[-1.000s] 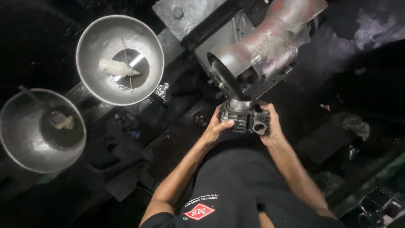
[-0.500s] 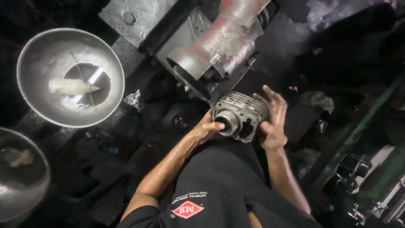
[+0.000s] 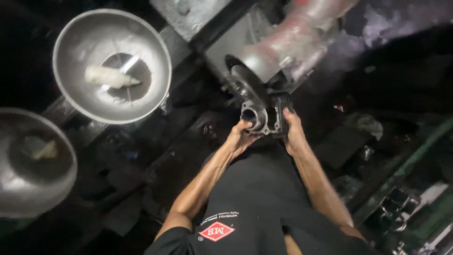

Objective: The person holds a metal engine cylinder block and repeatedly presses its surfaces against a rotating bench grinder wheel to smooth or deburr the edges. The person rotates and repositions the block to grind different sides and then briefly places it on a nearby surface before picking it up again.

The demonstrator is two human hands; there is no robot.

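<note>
A finned metal engine cylinder [image 3: 265, 113] with a round bore is held up in front of my body by both hands. My left hand [image 3: 239, 136] grips its near left side under the bore. On the cylinder's right side my right hand [image 3: 293, 132] clasps the dark fins. The cylinder sits right against the dark round wheel [image 3: 245, 87] of a grey machine [image 3: 288, 42], whose housing rises toward the top of the view.
A large steel bowl [image 3: 71, 61] with a whitish cloth and dark liquid stands at upper left. Another steel bowl [image 3: 19, 189] is at the left edge. A grey metal plate [image 3: 188, 14] lies at top. Dark greasy parts and green metal [image 3: 406, 156] are at right.
Half a second ago the cylinder was tilted with its fins showing, away from the machine. Now both hands have turned it and brought it up against the machine's wheel.
</note>
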